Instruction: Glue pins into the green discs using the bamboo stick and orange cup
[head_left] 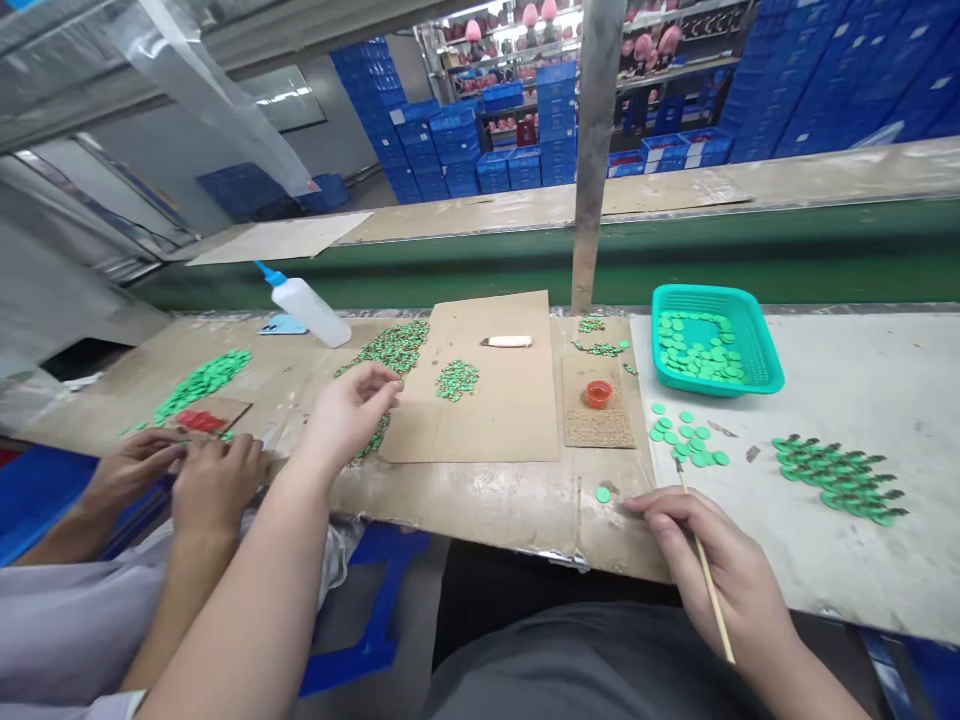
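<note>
My left hand (346,412) is over the heap of small green-and-brown pieces (394,347), its thumb and fingers pressed together; whatever they pinch is too small to make out. In my right hand (712,560) is a thin wooden brush (711,585), its dark tip pointing up toward loose green discs (686,437). A single green disc (603,494) lies on the table just left of my right fingertips. Beyond it, a small red cup (599,394) sits on a cardboard piece (598,430). A small cluster of pieces (457,380) rests on the larger cardboard sheet (495,425).
A teal basket (772,365) holds green discs. Right of it stand rows of assembled pieces (840,478). A white-handled knife (508,342), a bottle (311,312) and a phone (283,325) lie farther back. Another person's hands (214,470) work at left; a metal post (592,150) rises behind.
</note>
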